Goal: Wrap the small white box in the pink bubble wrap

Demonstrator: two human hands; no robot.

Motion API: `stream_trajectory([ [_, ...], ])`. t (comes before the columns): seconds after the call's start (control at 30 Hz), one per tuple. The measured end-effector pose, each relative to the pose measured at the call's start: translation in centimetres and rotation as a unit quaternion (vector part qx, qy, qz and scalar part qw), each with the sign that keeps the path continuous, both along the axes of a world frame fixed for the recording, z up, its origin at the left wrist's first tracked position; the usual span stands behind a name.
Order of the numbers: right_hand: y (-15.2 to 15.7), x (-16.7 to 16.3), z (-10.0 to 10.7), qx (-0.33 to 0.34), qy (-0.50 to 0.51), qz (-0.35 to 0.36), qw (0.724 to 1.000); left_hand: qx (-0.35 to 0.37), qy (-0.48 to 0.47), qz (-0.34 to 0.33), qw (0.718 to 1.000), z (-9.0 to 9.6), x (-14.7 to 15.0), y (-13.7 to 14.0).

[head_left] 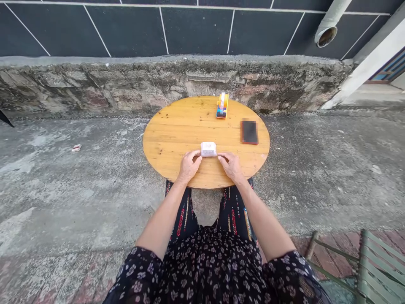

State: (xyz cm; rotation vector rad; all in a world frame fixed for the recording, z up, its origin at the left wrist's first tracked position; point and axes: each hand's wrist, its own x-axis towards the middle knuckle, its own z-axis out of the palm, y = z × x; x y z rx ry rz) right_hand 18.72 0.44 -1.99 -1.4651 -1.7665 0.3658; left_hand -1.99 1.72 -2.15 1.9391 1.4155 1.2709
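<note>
— Starting at the left: left hand [189, 165] resting on the round wooden table [167, 139], fingers curled, tips pressing against the left end of the small white box [208, 149].

— Gripping it, or only touching?

— Pinching that end between thumb and fingertips, by the look of it; hand mostly closed, nothing else in it. Hard to say how firm.

— And the box's lie relative to that hand?

— Sitting just ahead and to the right of the left knuckles, long axis running side to side, so spanning the gap between both hands. Flat on the table, near the closer edge.

— Moving on rightward?

— Right hand [232, 165] mirroring the left: fingers bent, tips meeting the box's right end, thumb tucked close. Likewise holding only that end.

— Which hand nearer?

— Neither, really; both touching, one at each end, about equally placed.

— Anything beyond the hands?

— Well ahead of the right hand, a colourful stack of blocks [222, 105], orange, blue and white, standing at the far edge. Ahead and further right of the right hand, a dark flat rectangle [249, 131], blurred, lying apart from everything.

— Counting up?

— One white box, one block stack, one dark rectangle, one table, two hands.
</note>
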Motion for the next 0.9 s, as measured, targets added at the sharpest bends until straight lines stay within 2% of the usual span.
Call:
stream_trajectory([
  [0.4, -0.1, -0.6, 0.7, 0.000, -0.046, 0.013, 0.999, 0.000, 0.026, 0.033, 0.999, 0.3, 0.8, 0.3],
  [0.67, -0.2, -0.3, 0.6, -0.012, -0.044, -0.024, 0.999, 0.018, 0.046, 0.031, 0.998, 0.1, 0.7, 0.2],
  [0.9, -0.6, -0.6, 1.0, -0.015, -0.098, 0.017, 0.995, 0.020, 0.069, 0.020, 0.997, -0.1, 0.6, 0.3],
])
